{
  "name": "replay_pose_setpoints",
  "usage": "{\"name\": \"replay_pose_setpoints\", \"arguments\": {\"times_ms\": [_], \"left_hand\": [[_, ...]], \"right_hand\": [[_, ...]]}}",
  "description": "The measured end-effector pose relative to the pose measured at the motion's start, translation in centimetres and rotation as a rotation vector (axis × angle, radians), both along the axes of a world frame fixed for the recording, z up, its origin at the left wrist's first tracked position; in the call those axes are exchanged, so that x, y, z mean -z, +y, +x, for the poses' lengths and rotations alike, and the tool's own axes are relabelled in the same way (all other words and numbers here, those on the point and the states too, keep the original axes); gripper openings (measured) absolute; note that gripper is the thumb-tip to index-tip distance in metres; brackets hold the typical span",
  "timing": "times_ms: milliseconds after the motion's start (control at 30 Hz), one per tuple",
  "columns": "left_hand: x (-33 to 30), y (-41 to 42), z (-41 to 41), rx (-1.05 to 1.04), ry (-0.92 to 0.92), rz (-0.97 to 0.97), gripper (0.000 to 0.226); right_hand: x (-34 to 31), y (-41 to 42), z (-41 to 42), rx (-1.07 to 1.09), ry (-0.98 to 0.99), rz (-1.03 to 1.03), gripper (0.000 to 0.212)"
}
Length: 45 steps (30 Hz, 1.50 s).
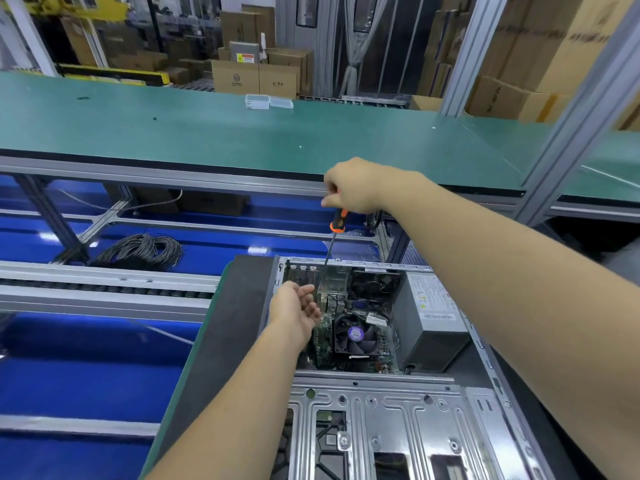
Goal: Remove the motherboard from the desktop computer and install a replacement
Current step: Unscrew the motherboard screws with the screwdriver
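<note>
- Nearest me, the desktop computer (381,393) lies open on the table (221,323), its long axis running away from me, with the motherboard (332,327) flat inside.
- My left hand (298,310) hovers over the board, grip relaxed, holding nothing.
- My right hand (353,188) grips the screwdriver (334,244), tip down and leaning left.
- The risk I see: at that lean the tip could slip and gouge the board.

The desktop computer (381,341) lies on its side, side panel off, grey metal case open upward. Inside sits the green motherboard (353,327) — flat against the case floor, a black fan (355,336) on top, thin wires across it — beside the grey power supply (429,320) to its right
</note>
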<state>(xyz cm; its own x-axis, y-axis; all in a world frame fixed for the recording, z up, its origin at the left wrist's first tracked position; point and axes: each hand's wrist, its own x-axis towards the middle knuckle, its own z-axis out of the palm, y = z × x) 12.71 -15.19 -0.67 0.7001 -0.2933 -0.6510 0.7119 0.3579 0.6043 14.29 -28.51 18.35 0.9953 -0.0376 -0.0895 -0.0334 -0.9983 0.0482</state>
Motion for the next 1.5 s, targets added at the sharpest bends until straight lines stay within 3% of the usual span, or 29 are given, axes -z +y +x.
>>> {"name": "replay_pose_setpoints", "arguments": {"times_ms": [67, 133, 233, 367, 467, 700, 1100, 1400, 1500], "left_hand": [[0.1, 0.2, -0.4, 0.030, -0.039, 0.078, 0.029], [0.5, 0.1, -1.6, 0.037, -0.013, 0.071, 0.028], [0.4, -0.6, -3.4, 0.022, 0.151, -0.211, 0.028], [0.3, -2.1, -5.1, -0.003, 0.233, -0.368, 0.025], [0.8, -2.0, -5.8, 0.031, 0.249, -0.365, 0.026], [1.5, -1.4, -5.0, -0.035, 0.278, -0.386, 0.035], [3.1, -2.2, -4.2, -0.122, 0.295, -0.338, 0.029], [4.2, -3.0, -3.5, -0.088, 0.318, -0.159, 0.046], [4.2, -3.3, -3.7, -0.056, 0.241, -0.116, 0.046]], "right_hand": [[-0.3, -0.1, -0.2, -0.068, -0.018, 0.110, 0.012], [-0.3, 0.2, -0.2, -0.091, -0.018, 0.161, 0.022], [0.2, 0.9, 0.3, -0.001, -0.063, 0.101, 0.041], [0.1, 1.1, 0.6, -0.047, -0.049, 0.164, 0.025], [0.0, 1.3, 0.5, -0.052, -0.010, 0.131, 0.040], [1.0, 1.2, 0.7, -0.062, -0.115, 0.307, 0.009], [0.2, 0.0, 0.0, -0.029, -0.186, 0.433, 0.005], [-2.8, -2.3, -2.9, 0.028, -0.290, 0.494, 0.009], [-3.9, -3.6, -4.6, 0.060, -0.330, 0.523, 0.010]]}}
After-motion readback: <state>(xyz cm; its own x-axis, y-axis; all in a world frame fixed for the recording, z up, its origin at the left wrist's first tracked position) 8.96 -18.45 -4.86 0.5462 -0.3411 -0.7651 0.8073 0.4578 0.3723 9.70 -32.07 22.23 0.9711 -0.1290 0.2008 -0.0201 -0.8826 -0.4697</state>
